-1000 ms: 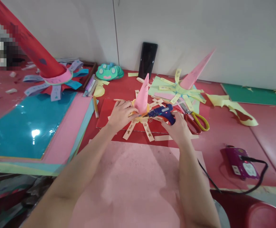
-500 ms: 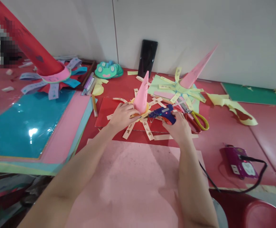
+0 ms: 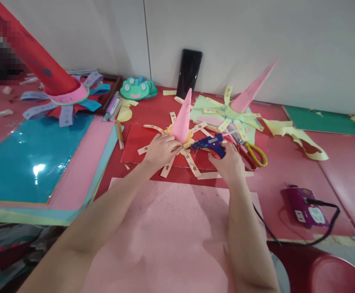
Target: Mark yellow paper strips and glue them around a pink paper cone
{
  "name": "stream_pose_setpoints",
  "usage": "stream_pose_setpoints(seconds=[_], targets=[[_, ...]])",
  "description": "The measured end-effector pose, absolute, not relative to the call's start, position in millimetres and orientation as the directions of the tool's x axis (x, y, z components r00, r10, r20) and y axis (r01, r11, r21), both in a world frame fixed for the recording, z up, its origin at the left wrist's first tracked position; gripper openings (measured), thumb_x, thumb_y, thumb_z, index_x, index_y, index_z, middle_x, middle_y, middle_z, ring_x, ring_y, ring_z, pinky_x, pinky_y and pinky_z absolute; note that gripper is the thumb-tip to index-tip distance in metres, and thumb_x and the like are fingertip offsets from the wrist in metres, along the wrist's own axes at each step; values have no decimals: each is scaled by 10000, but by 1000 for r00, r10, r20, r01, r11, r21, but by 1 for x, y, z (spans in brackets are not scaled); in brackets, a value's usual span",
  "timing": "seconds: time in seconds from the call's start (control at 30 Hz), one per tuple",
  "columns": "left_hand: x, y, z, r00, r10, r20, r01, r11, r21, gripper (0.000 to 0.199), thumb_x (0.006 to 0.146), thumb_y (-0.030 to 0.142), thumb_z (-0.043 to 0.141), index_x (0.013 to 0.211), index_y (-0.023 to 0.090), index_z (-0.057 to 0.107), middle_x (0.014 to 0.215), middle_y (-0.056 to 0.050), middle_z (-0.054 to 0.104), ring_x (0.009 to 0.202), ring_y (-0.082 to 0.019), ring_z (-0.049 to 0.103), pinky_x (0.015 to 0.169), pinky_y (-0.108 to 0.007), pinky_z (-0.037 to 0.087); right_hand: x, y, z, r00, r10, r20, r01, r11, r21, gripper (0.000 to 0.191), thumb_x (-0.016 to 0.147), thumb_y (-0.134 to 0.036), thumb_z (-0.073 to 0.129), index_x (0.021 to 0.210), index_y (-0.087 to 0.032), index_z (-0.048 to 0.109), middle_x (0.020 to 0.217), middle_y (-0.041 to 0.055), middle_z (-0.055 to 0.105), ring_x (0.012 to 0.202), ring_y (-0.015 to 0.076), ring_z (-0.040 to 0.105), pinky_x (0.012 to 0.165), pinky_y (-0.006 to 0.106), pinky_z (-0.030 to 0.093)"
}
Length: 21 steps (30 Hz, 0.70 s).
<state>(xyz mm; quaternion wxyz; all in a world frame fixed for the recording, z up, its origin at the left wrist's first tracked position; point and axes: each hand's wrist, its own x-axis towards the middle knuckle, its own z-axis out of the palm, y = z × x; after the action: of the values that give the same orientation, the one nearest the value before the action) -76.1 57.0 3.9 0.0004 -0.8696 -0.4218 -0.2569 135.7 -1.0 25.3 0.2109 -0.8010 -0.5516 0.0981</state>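
Note:
A pink paper cone [image 3: 182, 122] stands upright on a yellow paper base, with pale strips [image 3: 192, 162] marked with letters and stars spreading out around it. My left hand [image 3: 162, 150] is closed at the cone's lower left, fingers pressed against its foot; the fingertips are partly hidden. In my right hand [image 3: 231, 162] is a blue glue gun [image 3: 208, 142], its handle gripped and a small red light glowing on its body. The gun's nozzle points left at the base, close to my left fingertips. Under the paper piece lies a red board [image 3: 134, 140].
Scissors [image 3: 258, 154] lie right of the glue gun. A second pink cone [image 3: 255, 87] stands behind them. A phone [image 3: 189, 73] leans on the wall. At left are a tall red cone [image 3: 49, 69] and a blue folder [image 3: 37, 162]. A purple power adapter [image 3: 307, 207] with a cord sits right.
My left hand has shifted slightly, its fingers now lying closer together against the cone's foot. The glue gun stays at the base in my right hand. The view has moved a little.

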Motion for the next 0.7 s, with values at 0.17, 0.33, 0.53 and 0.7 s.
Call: stream_pose_setpoints(seconds=[0.17,0.33,0.53,0.7], targets=[[-74,57,2,486,746,456,744,-627,231,234,859,345,500,759,227,676,721,-4,659,695,-172,574,631,-322,365,134,-2,26,377,921,92,830,-293,-475,401,644,-416,600,987,-218,538,1065,89,605,914,275,578,659,363,430],[-74,58,2,487,741,462,748,-627,216,229,857,325,502,765,215,680,710,-6,664,686,-169,572,625,-320,361,134,-2,25,357,922,148,824,-236,-515,345,638,-373,607,934,-213,534,979,82,610,863,255,579,664,367,442],[-73,58,2,488,727,483,750,-632,193,207,841,307,527,743,211,681,688,0,662,661,-164,569,612,-313,355,134,-1,23,305,930,207,827,-151,-541,310,640,-328,609,909,-196,528,933,84,610,858,238,570,715,377,456],[-73,58,1,486,716,501,751,-636,181,212,846,300,516,738,218,679,675,6,657,650,-160,567,596,-311,348,135,-2,22,278,929,246,835,-107,-540,289,643,-324,601,895,-201,531,932,80,608,860,239,565,705,377,461]])
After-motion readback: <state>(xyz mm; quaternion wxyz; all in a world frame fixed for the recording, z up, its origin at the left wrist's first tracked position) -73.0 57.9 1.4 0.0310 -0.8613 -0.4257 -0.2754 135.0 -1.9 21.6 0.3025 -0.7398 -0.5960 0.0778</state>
